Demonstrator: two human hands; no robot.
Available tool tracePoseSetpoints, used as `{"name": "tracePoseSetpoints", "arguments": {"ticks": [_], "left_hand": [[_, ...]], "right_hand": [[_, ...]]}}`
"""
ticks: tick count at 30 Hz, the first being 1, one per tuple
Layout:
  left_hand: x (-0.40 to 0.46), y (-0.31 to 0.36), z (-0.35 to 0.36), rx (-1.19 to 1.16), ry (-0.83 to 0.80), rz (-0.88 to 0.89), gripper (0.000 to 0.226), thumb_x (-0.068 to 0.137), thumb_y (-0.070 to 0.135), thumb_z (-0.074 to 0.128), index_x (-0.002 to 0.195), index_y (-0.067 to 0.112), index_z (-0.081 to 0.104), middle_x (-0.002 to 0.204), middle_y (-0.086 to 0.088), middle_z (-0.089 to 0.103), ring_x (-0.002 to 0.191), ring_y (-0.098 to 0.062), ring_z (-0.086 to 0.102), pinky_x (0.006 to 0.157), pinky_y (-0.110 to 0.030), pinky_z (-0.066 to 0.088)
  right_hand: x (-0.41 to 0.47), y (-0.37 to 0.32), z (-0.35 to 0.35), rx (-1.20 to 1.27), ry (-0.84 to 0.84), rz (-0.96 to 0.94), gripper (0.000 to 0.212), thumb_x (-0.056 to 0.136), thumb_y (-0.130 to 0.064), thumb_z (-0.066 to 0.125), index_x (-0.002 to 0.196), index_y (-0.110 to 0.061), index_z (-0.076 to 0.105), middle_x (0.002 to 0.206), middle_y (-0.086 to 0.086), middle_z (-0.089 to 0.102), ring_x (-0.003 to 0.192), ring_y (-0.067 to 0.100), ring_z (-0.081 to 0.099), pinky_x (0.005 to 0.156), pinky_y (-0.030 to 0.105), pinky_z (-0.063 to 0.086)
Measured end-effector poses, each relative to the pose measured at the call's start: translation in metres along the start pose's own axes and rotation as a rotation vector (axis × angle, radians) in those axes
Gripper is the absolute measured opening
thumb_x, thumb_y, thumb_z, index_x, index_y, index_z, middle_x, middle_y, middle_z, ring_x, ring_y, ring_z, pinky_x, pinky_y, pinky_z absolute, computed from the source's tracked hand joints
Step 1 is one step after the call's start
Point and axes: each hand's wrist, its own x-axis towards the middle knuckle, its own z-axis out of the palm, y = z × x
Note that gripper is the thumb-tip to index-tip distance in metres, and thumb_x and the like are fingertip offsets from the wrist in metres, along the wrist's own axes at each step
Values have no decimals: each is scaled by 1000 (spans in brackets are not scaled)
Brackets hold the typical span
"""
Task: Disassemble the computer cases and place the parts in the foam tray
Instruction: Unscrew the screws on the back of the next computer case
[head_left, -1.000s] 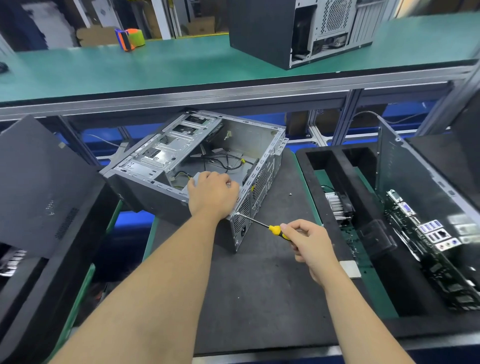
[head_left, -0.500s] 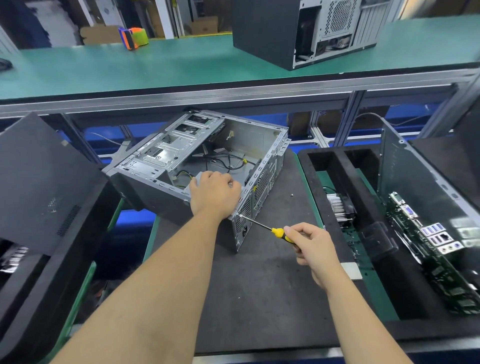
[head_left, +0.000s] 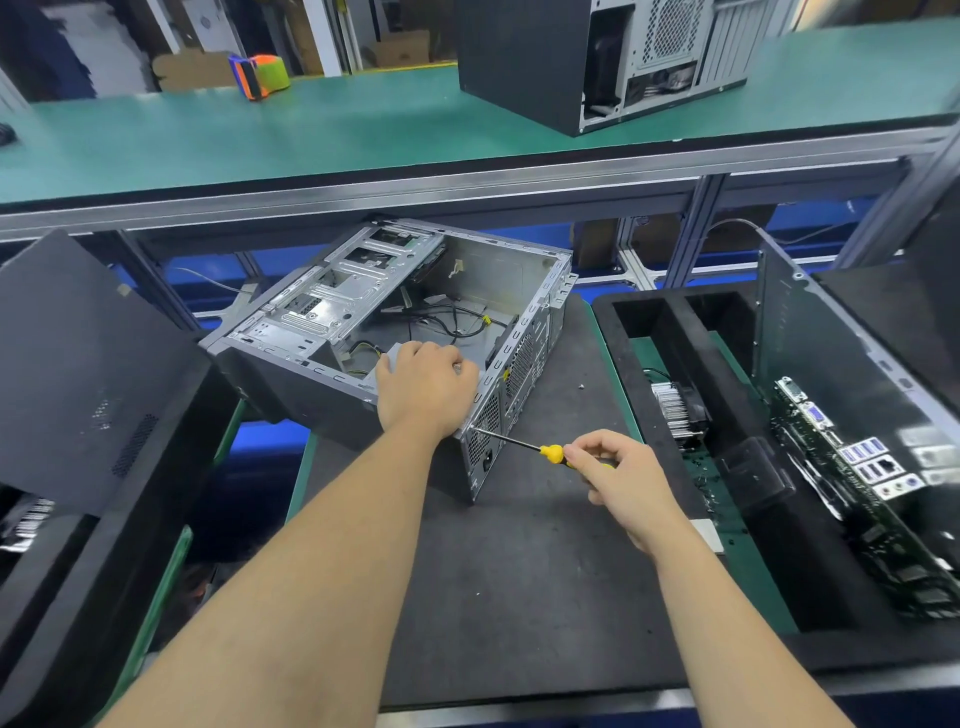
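Left hand (head_left: 423, 387) grips case (head_left: 332, 332); right hand (head_left: 621, 475) pinches screwdriver (head_left: 524, 446).

Silver-grey perforated steel computer case (head_left: 332, 312); yellow-and-black-handled screwdriver (head_left: 551, 453); black foam tray (head_left: 670, 332); green circuit board (head_left: 852, 478); dark grey surface (head_left: 519, 597); green shelf (head_left: 311, 130).

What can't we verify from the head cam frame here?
- Screw under the screwdriver tip: too small, at the case rear corner.
- What the left hand grips inside the case: covered by the hand itself.
- Right hand hides most of the handle.
- Circuit board in the foam tray: cut by right edge.
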Motion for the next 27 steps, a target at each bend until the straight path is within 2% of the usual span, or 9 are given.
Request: {"name": "tracePoseSetpoints", "arguments": {"ticks": [3, 7, 12, 16, 18, 21, 24, 27], "left_hand": [[0, 0, 0, 4, -3, -1, 29, 97, 34, 36, 85, 26, 61, 101, 3, 58, 121, -21, 44, 117, -50, 24], [0, 1, 0, 9, -3, 3, 29, 96, 33, 35, 82, 26, 60, 98, 4, 56, 119, -21, 44, 116, -50, 25], [0, 0, -1, 12, 4, 4, 33, 97, 33, 35, 86, 25, 65, 101, 3, 60, 117, -21, 45, 113, -46, 27], [0, 0, 0, 20, 6, 5, 34, 97, 34, 36, 90, 26, 68, 98, 5, 55, 118, -21, 45, 113, -46, 26], [1, 0, 1, 22, -4, 3, 34, 97, 35, 35, 90, 26, 68, 98, 5, 54, 120, -21, 44, 114, -46, 25], [1, 0, 1, 15, -1, 2, 32, 96, 34, 35, 85, 26, 65, 98, 5, 55, 120, -22, 44, 113, -47, 25], [1, -1, 1, 13, 1, 3, 32, 96, 34, 35, 84, 26, 63, 98, 4, 56, 119, -22, 45, 113, -47, 25], [1, -1, 3, 13, -7, 6, 29, 96, 33, 35, 84, 26, 60, 104, 2, 60, 121, -22, 44, 115, -49, 24]], "right_hand": [[2, 6, -1, -105, 27, -54, 7, 87, -31, 75, 80, -29, 73, 75, -15, 69, 62, 1, 52, 61, 26, 46], [3, 14, 3, -48, -5, 9, 8, 89, -31, 73, 82, -27, 73, 66, -16, 59, 61, 11, 43, 51, 24, 43], [9, 12, 3, 7, -36, 45, 10, 90, -28, 73, 82, -22, 74, 68, -8, 54, 64, 16, 37, 50, 23, 37], [2, -2, -3, -21, -31, 16, 16, 89, -32, 74, 79, -20, 73, 59, -9, 49, 53, 18, 32, 46, 25, 30], [-2, -12, -8, -73, -86, 22, 23, 91, -37, 71, 78, -17, 71, 56, -10, 48, 50, 18, 30, 45, 24, 26], [-7, -30, -14, -128, -233, 177, 42, 94, -49, 62, 76, -12, 70, 55, -5, 34, 45, 14, 24, 46, 22, 20], [-7, -49, -18, -97, -352, 374, 48, 96, -55, 54, 79, -14, 74, 56, -4, 30, 48, 13, 14, 46, 18, 15], [-4, -62, -19, -89, -360, 454, 52, 98, -55, 50, 80, -12, 73, 56, -3, 28, 49, 14, 11, 44, 18, 13]]}}
